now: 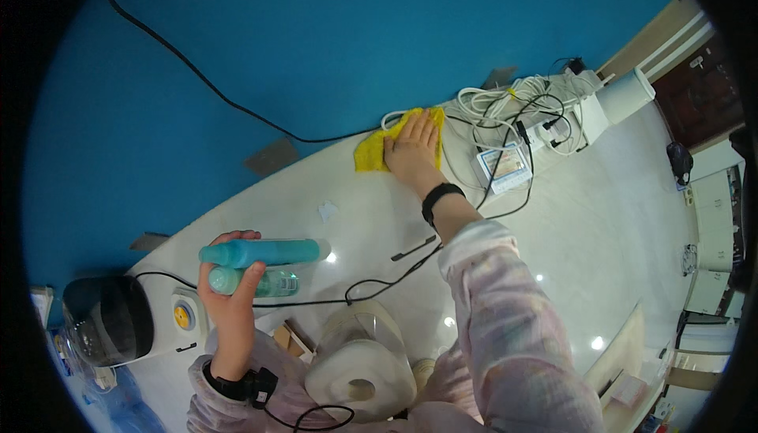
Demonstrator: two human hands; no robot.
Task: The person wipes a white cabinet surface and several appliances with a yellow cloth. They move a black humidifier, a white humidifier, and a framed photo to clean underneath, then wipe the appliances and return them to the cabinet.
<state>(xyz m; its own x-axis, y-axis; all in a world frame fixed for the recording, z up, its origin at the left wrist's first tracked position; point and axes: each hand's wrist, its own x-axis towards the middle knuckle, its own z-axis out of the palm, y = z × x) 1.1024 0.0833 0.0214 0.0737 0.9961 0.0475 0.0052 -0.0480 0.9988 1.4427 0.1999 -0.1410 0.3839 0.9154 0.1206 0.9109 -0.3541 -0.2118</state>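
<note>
My left hand [228, 308] grips two bottles side by side, both tipped nearly level. The longer one is an opaque turquoise bottle [272, 252]; the shorter is a clear green bottle [278, 284] with a pale cap and a printed label. With fingers spread, my right hand [414, 152] presses flat on a yellow cloth [370, 155]. The cloth lies on the pale surface [266, 202] where it meets the blue wall [331, 36]. A small whitish scrap [327, 211] lies between my hands.
Coiled white cables [491, 104], a power strip [548, 131] and a white labelled box [504, 168] crowd right of the cloth. A black cable [391, 284] crosses the surface. At left sits a glossy black container [109, 320]. A white rounded object with a hole [331, 374] stands before me.
</note>
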